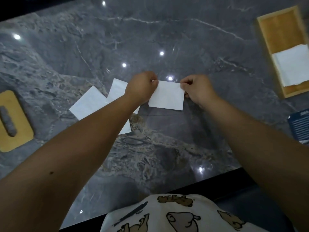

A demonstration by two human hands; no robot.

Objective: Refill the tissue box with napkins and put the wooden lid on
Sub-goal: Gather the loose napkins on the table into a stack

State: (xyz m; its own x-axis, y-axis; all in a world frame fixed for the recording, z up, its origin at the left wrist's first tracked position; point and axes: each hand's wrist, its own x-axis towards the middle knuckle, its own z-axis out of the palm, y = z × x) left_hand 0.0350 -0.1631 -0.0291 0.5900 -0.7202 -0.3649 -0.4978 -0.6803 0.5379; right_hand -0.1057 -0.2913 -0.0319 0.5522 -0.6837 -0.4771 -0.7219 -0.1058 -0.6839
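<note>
Left hand (142, 87) and right hand (197, 90) each pinch a top corner of one napkin (166, 97); tissue box (284, 47) sits at 2 o'clock.

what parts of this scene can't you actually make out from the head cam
- Tissue box: right side cut off by the frame edge, so the stack of napkins inside cannot be counted.
- Loose napkins on the table: partly hidden under the left forearm.
- Blue packet: cut off at the right edge, print too small to read.
- Wooden lid: left part cut off.
</note>
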